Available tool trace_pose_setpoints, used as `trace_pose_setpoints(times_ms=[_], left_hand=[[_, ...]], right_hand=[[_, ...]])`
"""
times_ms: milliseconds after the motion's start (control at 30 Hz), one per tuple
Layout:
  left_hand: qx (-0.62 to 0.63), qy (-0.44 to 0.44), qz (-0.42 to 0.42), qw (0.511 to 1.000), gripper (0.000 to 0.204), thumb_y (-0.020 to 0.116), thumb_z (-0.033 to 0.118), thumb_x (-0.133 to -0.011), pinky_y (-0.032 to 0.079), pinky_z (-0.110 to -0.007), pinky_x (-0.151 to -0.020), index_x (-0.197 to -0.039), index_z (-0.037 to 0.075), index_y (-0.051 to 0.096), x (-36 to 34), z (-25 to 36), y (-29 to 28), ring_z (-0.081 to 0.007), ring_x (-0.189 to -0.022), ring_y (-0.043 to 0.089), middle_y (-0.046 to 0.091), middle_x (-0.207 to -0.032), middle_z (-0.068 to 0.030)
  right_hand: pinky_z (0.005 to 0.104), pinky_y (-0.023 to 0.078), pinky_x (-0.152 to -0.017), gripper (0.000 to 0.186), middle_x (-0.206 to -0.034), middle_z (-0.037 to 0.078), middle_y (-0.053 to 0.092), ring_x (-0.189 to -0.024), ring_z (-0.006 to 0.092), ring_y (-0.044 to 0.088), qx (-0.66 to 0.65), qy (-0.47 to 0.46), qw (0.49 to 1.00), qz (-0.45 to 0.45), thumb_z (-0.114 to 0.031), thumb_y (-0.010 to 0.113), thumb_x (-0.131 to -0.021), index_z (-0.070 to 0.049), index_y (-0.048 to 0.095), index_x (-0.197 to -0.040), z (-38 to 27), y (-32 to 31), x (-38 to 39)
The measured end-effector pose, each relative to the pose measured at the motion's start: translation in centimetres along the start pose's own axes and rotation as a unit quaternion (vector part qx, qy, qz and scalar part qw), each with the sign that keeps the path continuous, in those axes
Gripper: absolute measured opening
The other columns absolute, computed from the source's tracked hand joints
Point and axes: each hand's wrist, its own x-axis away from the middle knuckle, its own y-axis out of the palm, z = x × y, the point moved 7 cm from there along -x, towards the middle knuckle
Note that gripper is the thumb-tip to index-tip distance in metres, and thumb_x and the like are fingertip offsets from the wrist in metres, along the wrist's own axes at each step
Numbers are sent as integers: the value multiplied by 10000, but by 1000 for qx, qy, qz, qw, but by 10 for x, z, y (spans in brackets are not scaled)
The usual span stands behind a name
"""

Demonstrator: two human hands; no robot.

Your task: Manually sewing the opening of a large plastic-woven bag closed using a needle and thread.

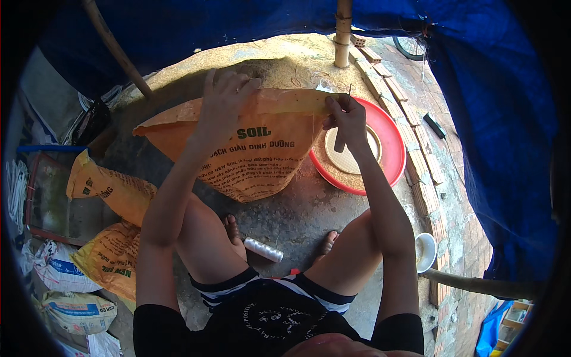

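An orange woven plastic sack (262, 152) with dark printing stands upright before me, its top edge folded into a band. My left hand (226, 104) grips that band near the middle, fingers reaching over the edge. At the sack's upper right corner, my right hand (348, 122) is closed round an awl-like tool (339, 141). Its dark handle shows below the fist and a thin metal tip points up above it. Fine thread hangs along the sack's right side. What is inside the sack cannot be seen. A spool of white thread (263, 250) lies on the floor between my feet.
A red basin (397, 152) of grain holds a round sieve (375, 143). More orange sacks (116, 253) and white bags (77, 312) lie at left. Bricks (425, 184) line the right; a pale bowl (424, 252) and bamboo pole (476, 284) are near. Grain (285, 50) covers the far ground.
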Motion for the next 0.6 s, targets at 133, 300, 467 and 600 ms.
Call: trace_pose_setpoints(times_ms=[133,300,467,600], left_hand=[[95,-45,-46,993,418,644,93,-686,359,-386,-880,-1088,122,533,18,-21,10,-211,-920,537,572,-913,-58],[89,-56,10,994,329,605,98,-730,400,-358,-770,-1055,106,549,21,-17,7,-203,-870,557,585,-858,-52],[76,-28,66,995,222,592,133,-752,404,-355,-760,-966,93,553,20,-2,-1,-191,-809,563,575,-831,-55],[52,-44,89,994,164,589,122,-737,394,-359,-772,-891,92,540,23,-12,-5,-207,-826,542,551,-867,-53]], right_hand=[[266,492,-448,455,-1088,158,535,-538,161,603,64,-87,991,77,-160,617,-799,-45,427,-1196,-38,5,18],[324,498,-464,519,-1224,119,452,-645,244,621,318,-358,875,64,-173,652,-752,-129,427,-1217,-86,60,56],[349,497,-472,517,-1274,68,416,-682,261,624,476,-307,823,50,-144,641,-731,-176,443,-1207,-72,90,43],[327,489,-486,365,-1193,20,471,-668,224,620,445,-413,787,107,-117,607,-738,-182,506,-1083,-66,78,34]])
